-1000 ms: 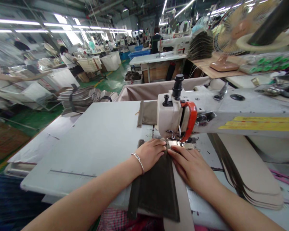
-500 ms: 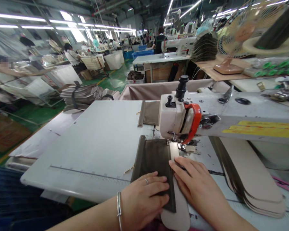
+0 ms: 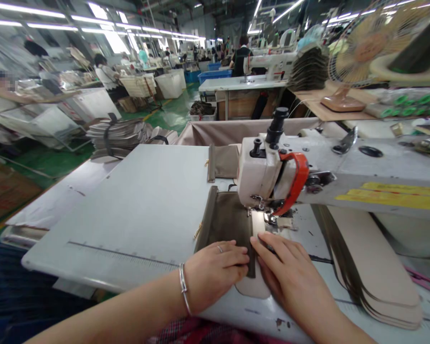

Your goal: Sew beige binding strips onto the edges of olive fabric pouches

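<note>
Under the head of a white sewing machine (image 3: 260, 167) lies a dark brown fabric piece (image 3: 231, 217) on top of a beige panel (image 3: 252, 287) with a rounded end. A gold zipper pull (image 3: 198, 230) hangs at the piece's left edge. My left hand (image 3: 215, 272) rests on the brown fabric, fingers stretched out. Flat along the beige panel and the seam edge lies my right hand (image 3: 290, 267), its fingertips just in front of the presser foot (image 3: 270, 218). Behind the needle, another brown piece (image 3: 225, 161) with a zipper pull lies on the table.
Beige panels with dark strips (image 3: 376, 258) are stacked right of my right hand, under the machine arm. A ruler scale (image 3: 122, 253) marks the white tabletop (image 3: 157, 191). Bundled panels (image 3: 118, 136) stand at the back left, a fan (image 3: 354, 62) at the back right. Other people work farther away.
The brown piece and beige panel have moved away from me, farther under the machine head. My left hand has gone forward with them; my right hand stays nearly in place.
</note>
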Motion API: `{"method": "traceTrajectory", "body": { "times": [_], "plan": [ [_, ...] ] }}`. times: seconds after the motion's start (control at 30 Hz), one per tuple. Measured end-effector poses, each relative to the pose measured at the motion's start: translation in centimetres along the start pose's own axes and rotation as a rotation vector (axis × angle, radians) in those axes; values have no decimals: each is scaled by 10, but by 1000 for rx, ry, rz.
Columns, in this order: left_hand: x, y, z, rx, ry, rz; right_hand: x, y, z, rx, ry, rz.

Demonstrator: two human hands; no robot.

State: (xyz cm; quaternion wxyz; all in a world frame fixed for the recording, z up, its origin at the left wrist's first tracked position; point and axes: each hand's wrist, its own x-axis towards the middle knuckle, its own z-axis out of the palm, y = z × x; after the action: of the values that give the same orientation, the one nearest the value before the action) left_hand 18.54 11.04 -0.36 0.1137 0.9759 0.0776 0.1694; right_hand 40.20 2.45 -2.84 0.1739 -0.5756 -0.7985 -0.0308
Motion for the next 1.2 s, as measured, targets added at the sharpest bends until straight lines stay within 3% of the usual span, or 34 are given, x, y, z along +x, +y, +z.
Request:
{"method": "traceTrajectory", "body": {
  "times": [0.8,1.2],
  "plan": [
    [30,-43,4,111,-61,-2,2,-1,-2,-16,-5,7],
    [53,-59,0,152,-104,-90,25,7,-5,-73,-27,36]
  ]
}}
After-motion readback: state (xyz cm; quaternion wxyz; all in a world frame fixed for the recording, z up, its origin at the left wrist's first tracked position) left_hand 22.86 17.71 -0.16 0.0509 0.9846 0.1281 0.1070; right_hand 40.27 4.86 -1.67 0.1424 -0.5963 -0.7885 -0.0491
